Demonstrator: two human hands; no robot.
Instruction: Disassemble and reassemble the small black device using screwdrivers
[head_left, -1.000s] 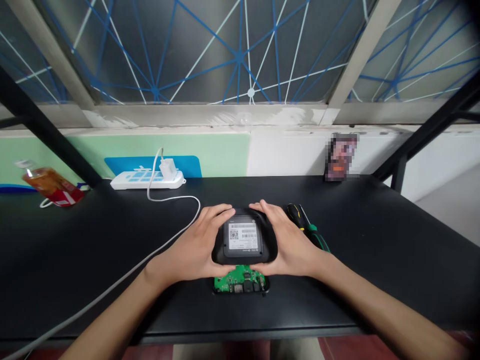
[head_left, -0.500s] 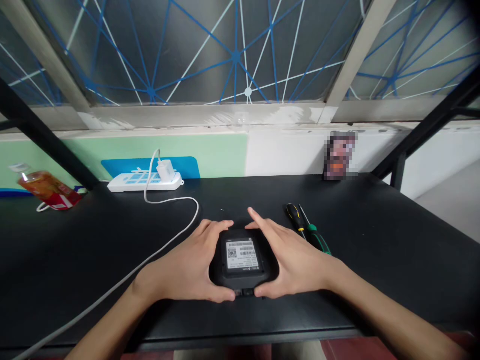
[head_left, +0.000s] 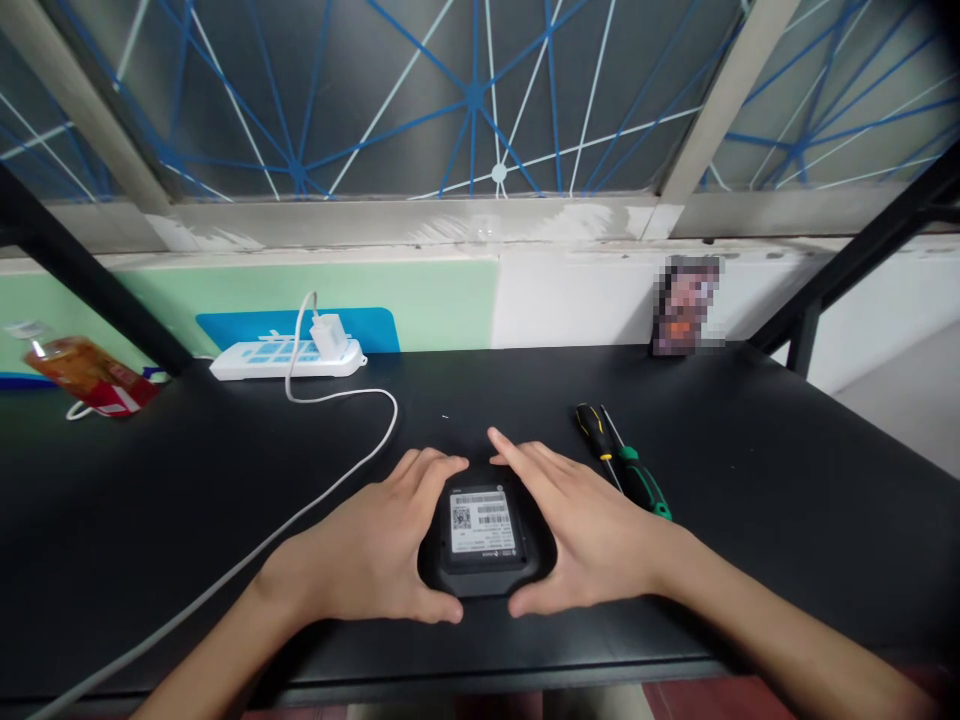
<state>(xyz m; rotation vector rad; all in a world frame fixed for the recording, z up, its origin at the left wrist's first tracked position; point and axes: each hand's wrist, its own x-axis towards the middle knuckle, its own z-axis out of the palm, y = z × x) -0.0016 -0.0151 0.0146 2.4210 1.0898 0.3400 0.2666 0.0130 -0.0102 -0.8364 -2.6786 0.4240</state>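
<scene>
A small black device casing (head_left: 484, 535) with a white barcode label lies near the front of the black table (head_left: 750, 480). My left hand (head_left: 375, 545) cups its left side and my right hand (head_left: 581, 530) cups its right side, thumbs at the near edge, fingers flat along the far edge. Both press on the casing. No circuit board shows under it now.
Two screwdrivers (head_left: 622, 460), one yellow-black and one green, lie just right of my right hand. A white power strip (head_left: 285, 358) with a charger and a white cable (head_left: 360, 455) sits at the back left. A drink bottle (head_left: 90, 375) lies far left. A small box (head_left: 686, 305) stands at the back right.
The black casing came down over the green circuit board, which is now covered. Both hands moved toward me and lower with it, and now lie flatter on its sides.
</scene>
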